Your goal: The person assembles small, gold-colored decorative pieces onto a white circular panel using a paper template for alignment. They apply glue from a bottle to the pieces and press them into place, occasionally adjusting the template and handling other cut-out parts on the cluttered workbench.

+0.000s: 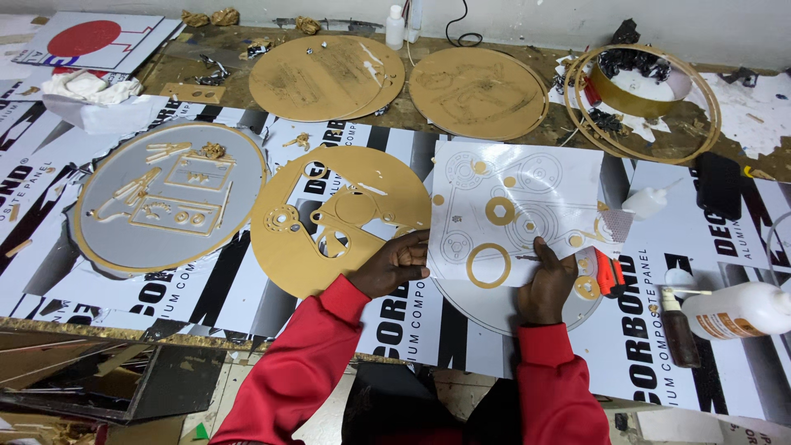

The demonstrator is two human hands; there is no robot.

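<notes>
A white template sheet (527, 185) with drawn circles lies over a grey round disc (494, 309), and gold rings and small gold pieces sit on it. My left hand (397, 264) rests on the sheet's left edge, fingers curled, pinning it down. My right hand (545, 284) presses on the sheet's lower part beside a gold ring (488, 265), apparently pinching a thin tool I cannot make out clearly. To the left lies a cut-out gold disc (321, 218).
A grey oval sign with gold shapes (169, 194) lies at left. Two gold discs (325, 74) (478, 91) and hoops (643, 103) sit at the back. Glue bottles (733, 309) (649, 200), an orange cutter (610, 272) and a black phone (718, 183) are at right.
</notes>
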